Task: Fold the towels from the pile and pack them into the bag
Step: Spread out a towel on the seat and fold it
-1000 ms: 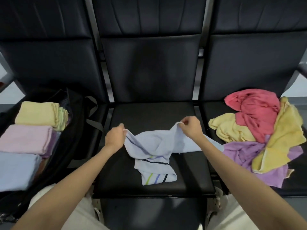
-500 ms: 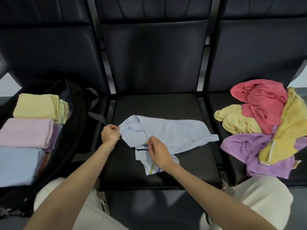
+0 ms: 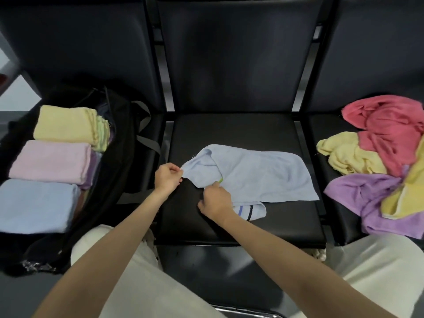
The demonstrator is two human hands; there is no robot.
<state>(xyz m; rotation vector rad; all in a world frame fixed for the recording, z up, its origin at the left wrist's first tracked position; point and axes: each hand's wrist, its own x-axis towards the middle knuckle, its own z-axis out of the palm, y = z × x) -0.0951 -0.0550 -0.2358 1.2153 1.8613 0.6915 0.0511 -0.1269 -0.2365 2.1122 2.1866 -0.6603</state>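
I've got the light blue towel (image 3: 257,173) lying rumpled on the middle seat (image 3: 241,226), and the job right now, as I read it, is getting it flat before any fold goes in. To do that well I'd want both corners taut and drawn apart, so the doubled-over flap opens out instead of bunching, and the striped end tucked underneath comes free. My left hand (image 3: 167,179) sits at the towel's left tip, fingers curled and pinching the corner there. My right hand (image 3: 214,201) is at the towel's near edge, just beside the striped end, fingertips closed on a bit of cloth by the green stripe, though exactly how much it has hold of I can't tell. So most of the towel spreads right of both grips, toward the pile (image 3: 378,161) of pink, yellow and purple towels on the seat to the towel's right. Left of the towel, the black bag (image 3: 124,143) lies open with folded towels (image 3: 52,161) stacked inside, plenty still to go.
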